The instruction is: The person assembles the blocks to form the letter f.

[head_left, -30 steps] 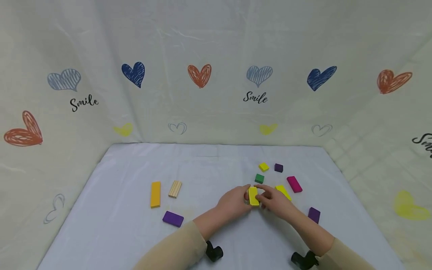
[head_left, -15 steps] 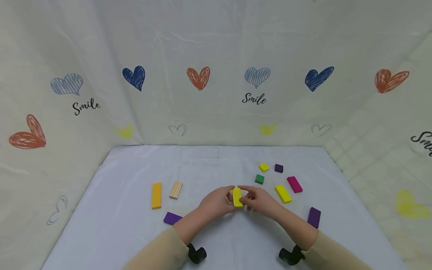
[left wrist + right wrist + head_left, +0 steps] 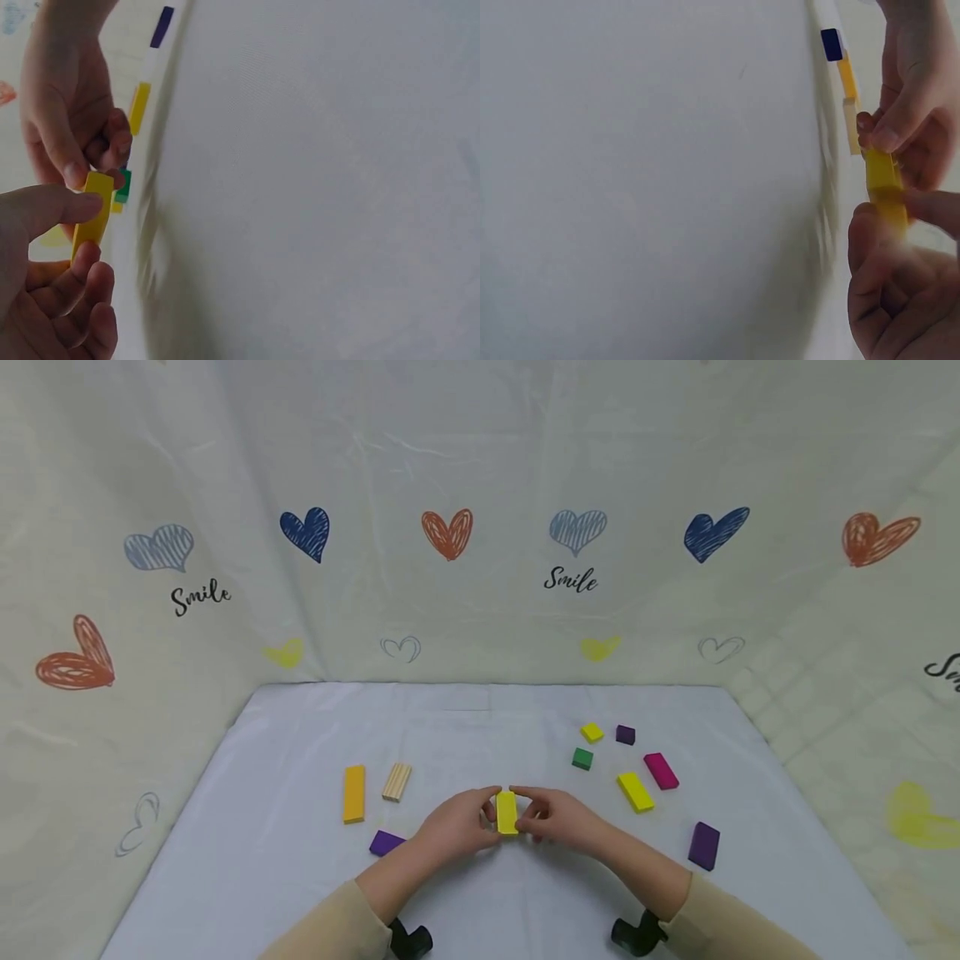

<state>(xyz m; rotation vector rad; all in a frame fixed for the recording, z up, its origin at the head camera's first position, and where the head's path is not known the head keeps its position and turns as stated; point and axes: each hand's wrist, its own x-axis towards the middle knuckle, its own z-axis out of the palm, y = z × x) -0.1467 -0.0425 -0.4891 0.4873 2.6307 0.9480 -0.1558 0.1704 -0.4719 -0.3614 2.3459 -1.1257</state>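
A yellow rectangular block (image 3: 507, 812) is between my two hands, upright over the middle of the table in the head view. My left hand (image 3: 459, 821) pinches it with thumb and fingers from the left; the thumb lies across the block (image 3: 93, 214) in the left wrist view. From the right, my right hand (image 3: 564, 818) pinches the same block with fingertips and thumb. In the right wrist view the fingers of both hands meet around the yellow block (image 3: 882, 169), which is partly blurred and covered by fingers.
On the right lie a yellow block (image 3: 636, 792), a magenta block (image 3: 661, 771), a purple block (image 3: 703, 846), and small yellow (image 3: 592, 732), dark purple (image 3: 626, 735) and green (image 3: 582, 759) pieces. On the left are an orange block (image 3: 354, 794), a striped wooden piece (image 3: 397, 782) and a purple block (image 3: 386, 842).
Both hands have carried the yellow block leftward and slightly nearer, away from the right-hand blocks to the table's middle. My left forearm now partly covers the left purple block.
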